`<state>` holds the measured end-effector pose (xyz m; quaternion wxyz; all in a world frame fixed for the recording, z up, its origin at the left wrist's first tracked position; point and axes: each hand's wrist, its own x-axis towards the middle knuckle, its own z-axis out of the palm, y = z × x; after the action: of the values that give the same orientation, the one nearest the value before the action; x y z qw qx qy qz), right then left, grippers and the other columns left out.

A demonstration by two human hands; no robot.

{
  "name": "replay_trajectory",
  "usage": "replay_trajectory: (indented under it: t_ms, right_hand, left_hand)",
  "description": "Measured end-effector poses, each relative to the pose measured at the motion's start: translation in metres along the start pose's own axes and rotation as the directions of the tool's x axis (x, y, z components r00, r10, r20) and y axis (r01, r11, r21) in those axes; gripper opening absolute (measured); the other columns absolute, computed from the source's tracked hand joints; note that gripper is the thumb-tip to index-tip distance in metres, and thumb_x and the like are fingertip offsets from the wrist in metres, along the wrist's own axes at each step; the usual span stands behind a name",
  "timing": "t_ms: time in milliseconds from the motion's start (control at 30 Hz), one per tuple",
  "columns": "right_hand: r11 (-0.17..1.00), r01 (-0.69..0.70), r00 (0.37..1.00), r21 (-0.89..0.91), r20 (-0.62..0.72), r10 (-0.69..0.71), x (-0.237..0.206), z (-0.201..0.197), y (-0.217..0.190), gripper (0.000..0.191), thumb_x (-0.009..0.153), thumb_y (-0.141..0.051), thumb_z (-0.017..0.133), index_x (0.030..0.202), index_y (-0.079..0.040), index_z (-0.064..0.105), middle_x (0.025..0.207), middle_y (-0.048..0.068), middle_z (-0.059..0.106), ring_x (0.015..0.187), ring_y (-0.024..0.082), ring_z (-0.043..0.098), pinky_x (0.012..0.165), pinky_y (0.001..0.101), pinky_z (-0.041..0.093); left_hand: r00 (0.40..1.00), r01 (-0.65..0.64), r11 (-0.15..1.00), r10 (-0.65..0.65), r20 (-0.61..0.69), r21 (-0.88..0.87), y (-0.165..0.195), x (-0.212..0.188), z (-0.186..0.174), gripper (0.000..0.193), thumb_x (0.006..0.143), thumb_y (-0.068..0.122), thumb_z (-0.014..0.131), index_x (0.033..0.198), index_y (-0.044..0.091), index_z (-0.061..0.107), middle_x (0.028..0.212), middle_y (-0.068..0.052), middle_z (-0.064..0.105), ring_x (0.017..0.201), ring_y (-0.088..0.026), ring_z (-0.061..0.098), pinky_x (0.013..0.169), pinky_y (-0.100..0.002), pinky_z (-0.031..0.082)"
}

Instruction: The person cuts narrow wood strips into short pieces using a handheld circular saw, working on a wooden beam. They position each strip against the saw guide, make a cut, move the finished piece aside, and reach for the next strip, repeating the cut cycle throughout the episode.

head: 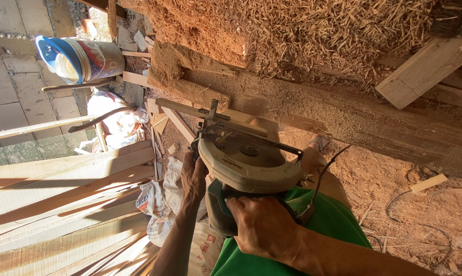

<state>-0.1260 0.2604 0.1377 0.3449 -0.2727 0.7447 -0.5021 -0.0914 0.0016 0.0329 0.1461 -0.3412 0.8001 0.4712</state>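
The right hand (264, 225) is closed around the rear handle of a circular saw (246, 168), fingers wrapped over the dark motor housing. The left hand (193, 179) is closed on the saw's front left side, just beside the blade guard; what exactly its fingers grip is hidden behind the tool. The saw lies between the two hands, its pale, dust-coated blade guard facing the camera and its metal base plate (226, 128) pointing away from the hands. A black power cord (325, 168) leaves the saw near the right hand and runs off to that hand's outer side over the person's knee (313, 158). Directly ahead of the hands, touching the base plate, is a narrow wooden strip (185, 109) resting against a long, sawdust-covered timber beam (343, 117). Beyond the beam is a heap of straw and sawdust (302, 30). To the outer side of the left hand lies a stack of long wooden planks (62, 194), with white printed sacks (159, 204) just beside the left forearm. Well beyond the left hand stands a bucket with a blue rim (80, 59).
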Motion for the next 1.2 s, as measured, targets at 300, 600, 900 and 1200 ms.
replay_trajectory:
  t_ms: [300,600,900,1200]
  right_hand:
    - [1.0,0.012,1.0,-0.011,-0.028,-0.013,0.006,0.002,-0.002,0.035,0.067,-0.009,0.074,0.099,0.002,0.062,0.076,0.015,0.068,0.066,0.033,0.071,0.061,0.0459,0.059]
    - [1.0,0.008,1.0,0.003,-0.028,-0.008,0.011,0.004,-0.005,0.035,0.068,-0.01,0.075,0.099,0.001,0.063,0.077,0.015,0.068,0.068,0.034,0.071,0.062,0.0458,0.059]
    - [1.0,0.026,0.999,0.006,-0.03,-0.026,0.017,0.006,-0.006,0.033,0.069,-0.008,0.073,0.1,0.002,0.064,0.078,0.015,0.068,0.069,0.032,0.072,0.064,0.0439,0.06]
    - [0.999,0.042,0.998,0.013,-0.052,-0.042,0.019,0.009,-0.008,0.032,0.067,-0.007,0.073,0.096,0.001,0.063,0.076,0.015,0.067,0.07,0.033,0.071,0.065,0.0457,0.059]
  left_hand:
    - [1.0,0.009,1.0,-0.01,-0.005,-0.011,0.001,0.004,-0.004,0.034,0.101,0.039,0.053,0.101,0.004,0.055,0.076,-0.003,0.055,0.067,-0.01,0.051,0.06,-0.027,0.045]
    - [0.998,0.049,0.997,-0.047,-0.031,0.057,0.004,0.006,-0.008,0.036,0.1,0.041,0.053,0.1,0.005,0.056,0.07,-0.002,0.054,0.064,-0.01,0.05,0.058,-0.028,0.042]
    - [0.997,0.068,0.991,-0.062,-0.054,0.118,0.01,0.009,-0.012,0.041,0.097,0.046,0.052,0.102,0.006,0.058,0.071,-0.002,0.056,0.066,-0.011,0.052,0.061,-0.03,0.045]
    - [0.998,0.025,0.993,-0.019,-0.06,0.112,0.003,0.012,-0.018,0.043,0.097,0.046,0.055,0.101,0.004,0.059,0.078,-0.002,0.058,0.072,-0.012,0.054,0.065,-0.03,0.047]
